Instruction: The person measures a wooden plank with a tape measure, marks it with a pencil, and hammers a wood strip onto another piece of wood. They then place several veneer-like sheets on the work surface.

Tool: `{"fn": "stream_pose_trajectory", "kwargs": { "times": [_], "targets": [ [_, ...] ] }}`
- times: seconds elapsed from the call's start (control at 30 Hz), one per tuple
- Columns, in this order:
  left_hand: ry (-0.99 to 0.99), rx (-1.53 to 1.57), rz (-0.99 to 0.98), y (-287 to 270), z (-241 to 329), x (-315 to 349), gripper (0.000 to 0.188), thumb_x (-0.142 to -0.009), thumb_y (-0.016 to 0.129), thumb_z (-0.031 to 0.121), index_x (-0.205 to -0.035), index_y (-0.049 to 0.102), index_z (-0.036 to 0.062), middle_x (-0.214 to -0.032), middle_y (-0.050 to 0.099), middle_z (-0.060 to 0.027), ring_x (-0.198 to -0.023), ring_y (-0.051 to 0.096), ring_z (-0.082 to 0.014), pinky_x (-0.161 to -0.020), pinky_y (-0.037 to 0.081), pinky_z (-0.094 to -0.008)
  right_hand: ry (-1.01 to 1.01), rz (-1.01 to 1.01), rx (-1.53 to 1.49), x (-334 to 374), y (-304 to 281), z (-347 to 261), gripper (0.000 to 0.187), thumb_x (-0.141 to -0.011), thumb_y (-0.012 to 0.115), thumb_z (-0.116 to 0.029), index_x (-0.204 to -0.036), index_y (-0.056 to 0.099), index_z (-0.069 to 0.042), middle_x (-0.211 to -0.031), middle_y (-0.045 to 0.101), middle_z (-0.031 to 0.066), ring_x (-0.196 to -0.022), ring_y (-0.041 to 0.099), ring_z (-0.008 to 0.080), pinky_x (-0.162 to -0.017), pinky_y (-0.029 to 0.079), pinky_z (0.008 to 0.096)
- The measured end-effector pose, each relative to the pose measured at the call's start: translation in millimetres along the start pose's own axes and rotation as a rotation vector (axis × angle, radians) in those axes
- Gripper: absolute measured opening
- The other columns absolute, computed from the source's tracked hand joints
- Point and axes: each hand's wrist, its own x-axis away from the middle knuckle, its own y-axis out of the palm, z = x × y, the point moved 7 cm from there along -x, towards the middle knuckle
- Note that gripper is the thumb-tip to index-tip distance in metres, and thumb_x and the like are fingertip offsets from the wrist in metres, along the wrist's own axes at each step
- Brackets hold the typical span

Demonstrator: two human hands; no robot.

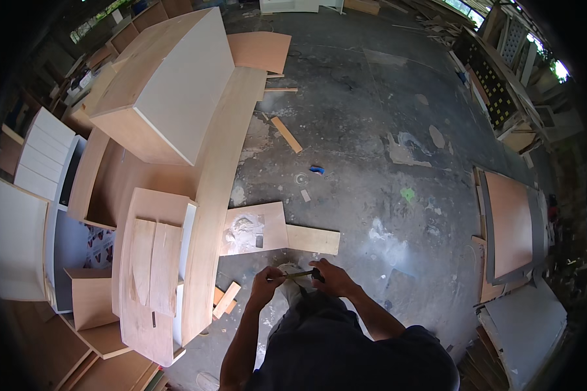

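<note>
My right hand (334,279) is closed round the dark case of a tape measure (317,274) in front of my body. A short length of its yellowish blade (298,275) runs across to my left hand (266,281), whose fingers pinch the free end. Both hands are above my legs at the lower middle. Just beyond them on the floor lies a board (254,228) smeared with white paste, a small dark piece resting on it. A narrow pale plank (314,239) extends from its right side.
Long wooden cabinet carcasses (176,85) and a pale panel (225,150) stand along my left. Wood offcuts (226,300) lie near my left arm. On the concrete floor are a wood strip (286,134) and a small blue object (316,170). Panels (510,225) are stacked at the right.
</note>
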Motion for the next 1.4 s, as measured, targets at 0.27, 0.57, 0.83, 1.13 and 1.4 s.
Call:
{"fn": "stream_pose_trajectory", "kwargs": {
  "times": [0.27, 0.57, 0.83, 1.13, 1.4],
  "targets": [
    [-0.002, 0.106, -0.386, 182, 80, -14, 0.017, -0.087, 0.069, 0.004, -0.103, 0.064, 0.0014, -0.097, 0.067, -0.0058, -0.091, 0.063, -0.0156, -0.083, 0.051, -0.0307, -0.210, 0.141, -0.183, 102, -96, 33, 0.063, -0.082, 0.069, -0.023, -0.140, 0.044, -0.013, -0.119, 0.057, 0.0149, -0.101, 0.063, 0.0360, -0.088, 0.051, 0.0455],
    [-0.112, -0.245, -1.115, 493, 141, -86, 0.022, -0.094, 0.065, 0.013, -0.112, 0.064, 0.0001, -0.102, 0.066, -0.0062, -0.096, 0.063, -0.0154, -0.088, 0.050, -0.0315, 0.217, 0.640, -0.343, 281, -214, 273, 0.053, -0.083, 0.064, -0.022, -0.132, 0.050, -0.007, -0.110, 0.060, 0.0201, -0.098, 0.063, 0.0383, -0.086, 0.051, 0.0447],
    [-0.002, -0.244, -0.882, 666, 221, -199, 0.018, -0.093, 0.066, 0.014, -0.104, 0.065, 0.0005, -0.091, 0.068, -0.0051, -0.083, 0.064, -0.0124, -0.076, 0.052, -0.0270, 0.613, 1.213, -0.836, 497, -306, 459, 0.036, -0.081, 0.063, -0.018, -0.110, 0.067, 0.002, -0.084, 0.065, 0.0121, -0.075, 0.065, 0.0203, -0.068, 0.050, 0.0328],
    [-0.071, -0.161, -0.857, 803, 319, -324, 0.022, -0.094, 0.066, 0.020, -0.104, 0.065, 0.0004, -0.092, 0.068, -0.0060, -0.081, 0.064, -0.0142, -0.076, 0.051, -0.0289, 0.907, 1.386, -1.125, 436, -378, 687, 0.027, -0.084, 0.062, -0.023, -0.093, 0.070, 0.001, -0.075, 0.066, 0.0102, -0.061, 0.064, 0.0198, -0.053, 0.048, 0.0321],
    [0.075, -0.157, -0.882, 985, 467, -520, 0.022, -0.093, 0.066, 0.017, -0.106, 0.065, -0.0003, -0.095, 0.068, -0.0062, -0.085, 0.064, -0.0138, -0.078, 0.051, -0.0284, 1.544, 0.597, -1.116, 393, -323, 817, 0.046, -0.074, 0.067, -0.045, -0.085, 0.074, -0.001, -0.080, 0.072, 0.0178, -0.081, 0.071, 0.0314, -0.079, 0.055, 0.0439]
  ]
}}
